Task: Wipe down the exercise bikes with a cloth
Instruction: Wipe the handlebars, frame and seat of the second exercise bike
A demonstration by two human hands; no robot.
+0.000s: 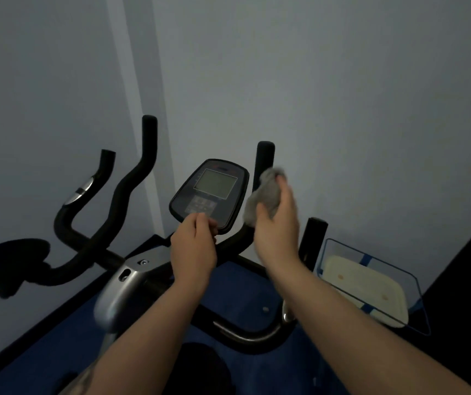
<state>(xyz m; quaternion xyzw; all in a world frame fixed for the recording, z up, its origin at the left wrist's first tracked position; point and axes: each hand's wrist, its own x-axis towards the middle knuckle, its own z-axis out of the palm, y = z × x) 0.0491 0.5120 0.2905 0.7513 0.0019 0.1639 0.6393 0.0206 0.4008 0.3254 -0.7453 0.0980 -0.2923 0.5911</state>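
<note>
Grey cloth (pixel 265 192), two hands, two bikes

No text can be read. The exercise bike's console (pixel 210 193) carries a blank grey screen (pixel 215 183), a band of print above it and a keypad (pixel 204 207) below, but every marking there is too dim and blurred to make out.
</note>
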